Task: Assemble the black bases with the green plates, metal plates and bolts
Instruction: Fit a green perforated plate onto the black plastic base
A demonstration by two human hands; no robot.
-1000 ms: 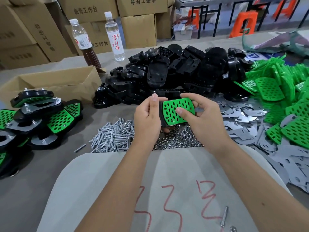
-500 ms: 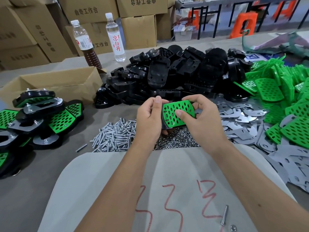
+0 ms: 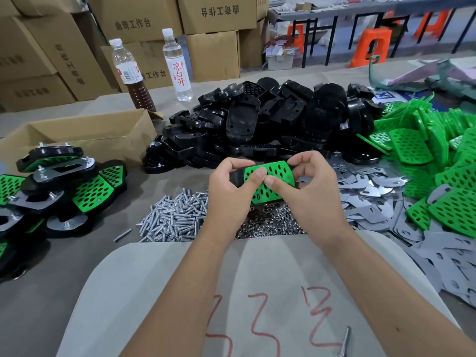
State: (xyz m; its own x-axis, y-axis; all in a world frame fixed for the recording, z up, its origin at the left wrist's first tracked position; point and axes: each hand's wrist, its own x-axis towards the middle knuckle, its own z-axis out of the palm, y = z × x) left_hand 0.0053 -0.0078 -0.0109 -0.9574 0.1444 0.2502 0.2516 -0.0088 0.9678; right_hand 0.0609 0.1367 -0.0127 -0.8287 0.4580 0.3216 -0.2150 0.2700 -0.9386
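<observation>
Between hands: green plate (image 3: pixel 270 180) on black base (image 3: pixel 237 176), long axis left-right.
Hands: left hand (image 3: pixel 229 191) and right hand (image 3: pixel 309 191) both pinch it.

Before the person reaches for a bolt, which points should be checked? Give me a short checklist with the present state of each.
1. Left hand grips black base: ok.
2. Right hand holds green plate: ok.
3. Green plate fully seated in the base: cannot tell, thumbs cover it.
4. Bolts heaped close in front: ok.
5. Metal plates at the right: ok.
6. A hand free for picking: not ok.
</observation>
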